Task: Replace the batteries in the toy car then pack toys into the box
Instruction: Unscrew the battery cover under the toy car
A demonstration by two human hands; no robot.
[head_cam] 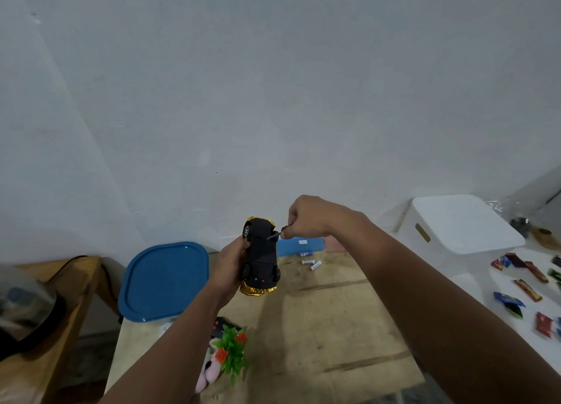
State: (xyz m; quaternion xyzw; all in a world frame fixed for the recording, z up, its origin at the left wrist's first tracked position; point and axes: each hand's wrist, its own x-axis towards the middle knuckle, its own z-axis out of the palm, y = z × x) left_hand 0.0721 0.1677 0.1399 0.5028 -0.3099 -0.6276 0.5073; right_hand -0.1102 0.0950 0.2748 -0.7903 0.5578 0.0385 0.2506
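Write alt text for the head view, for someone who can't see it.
The left hand holds a toy car underside up while the right hand works a screwdriver at it. Batteries lie on the table behind.

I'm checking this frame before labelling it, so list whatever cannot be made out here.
- Head view: the screw under the screwdriver tip on the toy car is too small to see.
- The right hand hides the screwdriver's handle.
- The left hand covers the car's near side.
- Print on the batteries is too small to read.
- The dark object at the left edge is blurred.
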